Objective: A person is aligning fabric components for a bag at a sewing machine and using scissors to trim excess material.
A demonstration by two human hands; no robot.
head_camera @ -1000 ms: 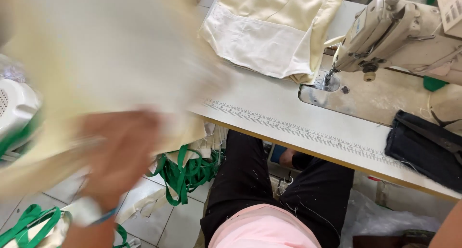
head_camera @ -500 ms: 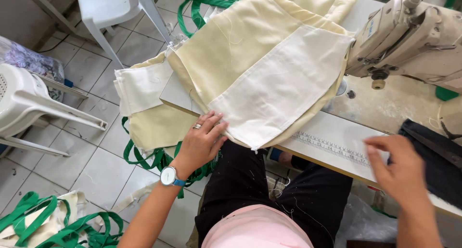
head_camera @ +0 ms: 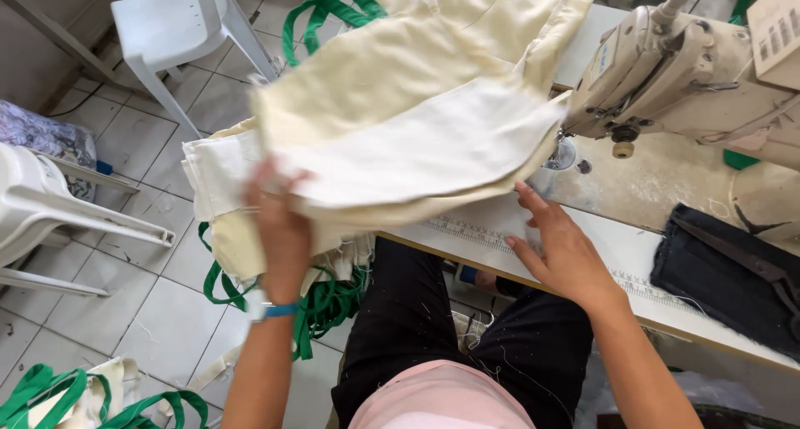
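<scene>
The cream cloth bag (head_camera: pixel 417 137) is spread over the table (head_camera: pixel 633 254) left of the sewing machine (head_camera: pixel 683 71). Its left edge is apparently gripped by the blurred left hand (head_camera: pixel 283 229); the right hand (head_camera: pixel 558 246) lies open, flat beneath it. Fabric could be snagged under the machine's needle if dragged rightward.

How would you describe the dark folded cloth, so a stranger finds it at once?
Start at the sewing machine on the white table. Look toward the table's right edge: the dark folded cloth lies flat there. It is the only black piece; other fabrics are cream.

white plastic chairs (head_camera: pixel 179 42) on tiled floor (head_camera: pixel 125 312), dark folded cloth (head_camera: pixel 725 275), scissors (head_camera: pixel 754 266) on it
</scene>
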